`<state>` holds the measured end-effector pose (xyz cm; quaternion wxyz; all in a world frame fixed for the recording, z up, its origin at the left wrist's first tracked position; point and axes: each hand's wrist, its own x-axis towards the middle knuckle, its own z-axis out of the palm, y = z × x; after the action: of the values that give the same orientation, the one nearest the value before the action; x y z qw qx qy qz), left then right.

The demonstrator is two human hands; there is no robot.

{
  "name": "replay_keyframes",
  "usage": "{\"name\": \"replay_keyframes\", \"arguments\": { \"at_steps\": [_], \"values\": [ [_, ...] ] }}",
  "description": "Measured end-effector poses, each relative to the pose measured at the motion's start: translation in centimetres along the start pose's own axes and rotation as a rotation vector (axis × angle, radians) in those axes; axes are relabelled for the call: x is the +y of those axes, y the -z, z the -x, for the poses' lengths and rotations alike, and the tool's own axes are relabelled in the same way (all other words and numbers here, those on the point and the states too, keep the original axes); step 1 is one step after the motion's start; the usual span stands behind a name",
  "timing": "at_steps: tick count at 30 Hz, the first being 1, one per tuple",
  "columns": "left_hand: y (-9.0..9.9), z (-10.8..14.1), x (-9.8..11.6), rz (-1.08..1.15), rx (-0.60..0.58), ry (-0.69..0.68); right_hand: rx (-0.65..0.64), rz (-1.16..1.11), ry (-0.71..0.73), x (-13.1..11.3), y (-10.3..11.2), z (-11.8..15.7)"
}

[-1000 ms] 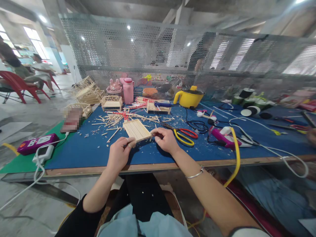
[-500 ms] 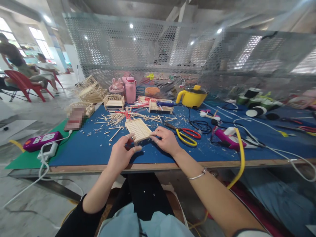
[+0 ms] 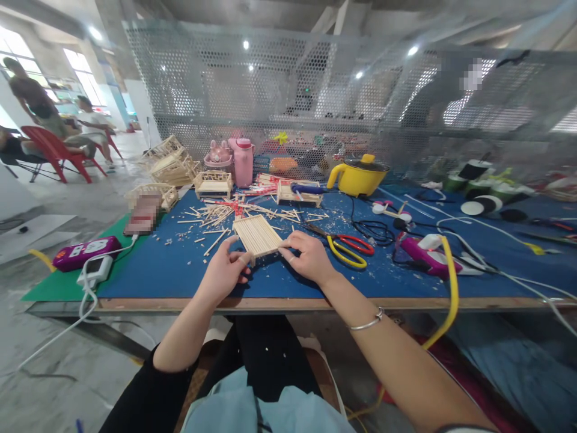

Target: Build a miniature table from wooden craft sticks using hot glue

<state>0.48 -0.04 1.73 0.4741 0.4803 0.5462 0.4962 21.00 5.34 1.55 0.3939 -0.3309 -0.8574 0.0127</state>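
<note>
A small panel of pale wooden sticks, laid side by side, is held tilted just above the blue table top. My right hand pinches its near right corner between thumb and fingers. At the near left corner is my left hand, its thumb against the edge and its other fingers curled beneath, partly hidden. Loose wooden sticks lie scattered beyond the panel. Scissors with red and yellow handles rest to the right of my right hand.
Behind the sticks stand small wooden stick frames, a pink bottle and a blue glue gun. A yellow pot is at the back right. Cables and a purple-white power strip lie right; a phone lies left.
My left thumb and fingers have closed in at the panel's near left corner. My right hand keeps its pinch. The whole view has shifted slightly.
</note>
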Motion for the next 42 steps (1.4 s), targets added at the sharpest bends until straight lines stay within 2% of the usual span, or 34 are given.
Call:
{"name": "replay_keyframes", "arguments": {
  "at_steps": [4,6,9,10,12,13,15,19,21,24,26,28,31,34,37,40,42],
  "values": [
    [0.0,0.1,-0.4,-0.003,0.007,0.009,-0.001,0.003,-0.006,-0.1,0.1,0.0],
    [0.0,0.3,-0.6,-0.073,0.084,-0.053,-0.007,0.003,-0.016,-0.1,0.1,0.0],
    [-0.3,0.6,-0.5,-0.333,0.292,-0.367,-0.015,-0.003,-0.013,-0.1,0.1,0.0],
    [-0.5,0.7,-0.4,-0.446,0.318,-0.491,-0.016,-0.004,-0.009,0.0,0.1,0.0],
    [-1.0,0.7,0.0,-0.649,0.262,-0.665,-0.021,-0.004,-0.004,0.0,0.1,0.0],
    [-1.2,0.6,0.2,-0.725,0.206,-0.703,-0.024,-0.005,-0.008,-0.1,0.1,0.0],
    [-1.8,0.4,0.5,-0.816,0.132,-0.704,-0.031,-0.014,-0.022,-0.2,0.2,-0.1],
    [-2.2,-0.1,0.7,-0.865,0.136,-0.650,-0.014,-0.149,-0.081,-0.3,0.5,-0.1],
    [-2.1,-0.2,0.7,-0.862,0.138,-0.635,0.069,-0.343,-0.220,-0.1,0.7,-0.2],
    [-2.0,-0.2,0.7,-0.855,0.136,-0.615,0.250,-0.662,-0.517,0.4,0.9,-0.3],
    [-1.8,-0.3,0.7,-0.844,0.127,-0.609,0.335,-0.741,-0.604,0.6,0.8,-0.4],
    [-1.7,-0.3,0.7,-0.824,0.115,-0.608,0.389,-0.702,-0.577,0.8,0.6,-0.5],
    [-1.5,-0.2,0.8,-0.767,0.102,-0.605,0.394,-0.531,-0.513,1.0,0.4,-0.4],
    [-1.2,0.0,0.8,-0.654,0.119,-0.595,0.396,-0.375,-0.560,1.1,0.4,-0.2],
    [-0.4,-0.2,0.7,-0.475,0.253,-0.577,0.407,-0.297,-0.590,1.1,0.6,0.0],
    [1.2,-1.7,0.9,-0.338,0.409,-0.517,0.398,-0.235,-0.541,1.3,0.7,0.0],
    [2.2,-3.4,1.3,-0.380,0.423,-0.461,0.398,-0.216,-0.500,1.6,0.8,-0.2]
  ]
}}
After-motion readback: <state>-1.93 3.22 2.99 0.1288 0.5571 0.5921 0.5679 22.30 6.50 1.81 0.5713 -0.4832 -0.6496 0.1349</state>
